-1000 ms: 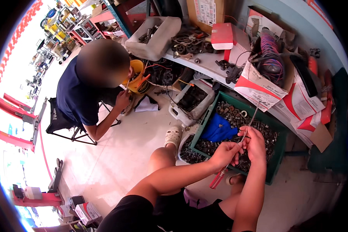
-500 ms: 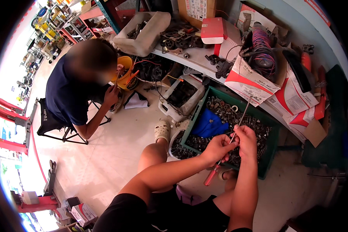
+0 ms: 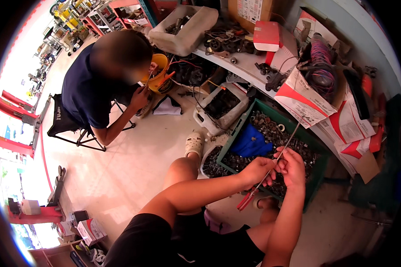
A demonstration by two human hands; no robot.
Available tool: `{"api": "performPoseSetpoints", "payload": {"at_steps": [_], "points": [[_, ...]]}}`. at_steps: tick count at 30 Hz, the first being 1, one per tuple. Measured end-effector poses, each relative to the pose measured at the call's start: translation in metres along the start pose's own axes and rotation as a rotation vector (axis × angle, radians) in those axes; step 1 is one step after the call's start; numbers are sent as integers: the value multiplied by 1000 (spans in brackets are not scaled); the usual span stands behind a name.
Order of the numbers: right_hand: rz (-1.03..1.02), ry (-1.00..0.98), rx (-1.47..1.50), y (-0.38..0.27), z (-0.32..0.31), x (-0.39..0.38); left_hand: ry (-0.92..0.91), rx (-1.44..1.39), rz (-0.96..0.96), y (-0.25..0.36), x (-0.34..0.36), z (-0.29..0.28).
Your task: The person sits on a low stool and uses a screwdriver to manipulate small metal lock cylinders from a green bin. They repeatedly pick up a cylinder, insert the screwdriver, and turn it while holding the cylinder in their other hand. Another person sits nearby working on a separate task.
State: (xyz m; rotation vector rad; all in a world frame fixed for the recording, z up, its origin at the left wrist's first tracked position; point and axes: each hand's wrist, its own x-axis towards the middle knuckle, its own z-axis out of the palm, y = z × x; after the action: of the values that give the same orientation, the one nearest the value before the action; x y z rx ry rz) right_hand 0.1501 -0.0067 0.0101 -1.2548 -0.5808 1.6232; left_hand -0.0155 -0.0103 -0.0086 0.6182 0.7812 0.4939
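Observation:
A long screwdriver with a red handle point(image 3: 247, 200) slants across both my hands, its thin shaft pointing up and to the right. My left hand point(image 3: 258, 171) pinches the shaft a little above the handle. Higher up, my right hand point(image 3: 292, 166) is closed with its fingertips at the same shaft. Whether a small part sits between the fingers is too small to tell. Below the hands stands a green bin point(image 3: 231, 141) full of loose nuts, bolts and washers. A blue cloth or glove point(image 3: 252, 141) lies on that hardware.
A co-worker point(image 3: 87, 84) sits at the left on a folding stool, hands at a yellow bucket point(image 3: 162, 66). Beyond the bin, a shelf point(image 3: 249, 73) carries metal parts and boxes, one holding coiled wire point(image 3: 321, 60). A cut-open white jug point(image 3: 205, 120) stands beside the bin.
The whole view has shifted, so the surroundings sit farther right in the picture. Both hands stay on the screwdriver, with the fingers slightly rearranged around its shaft.

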Motion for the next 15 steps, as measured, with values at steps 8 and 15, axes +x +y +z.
{"api": "performPoseSetpoints", "payload": {"at_steps": [8,15], "points": [[-31,75,-104,8,-1,5,132,41,24,-9,6,5],[-28,176,-128,10,0,6,154,-5,-1,-4,7,10]]}}
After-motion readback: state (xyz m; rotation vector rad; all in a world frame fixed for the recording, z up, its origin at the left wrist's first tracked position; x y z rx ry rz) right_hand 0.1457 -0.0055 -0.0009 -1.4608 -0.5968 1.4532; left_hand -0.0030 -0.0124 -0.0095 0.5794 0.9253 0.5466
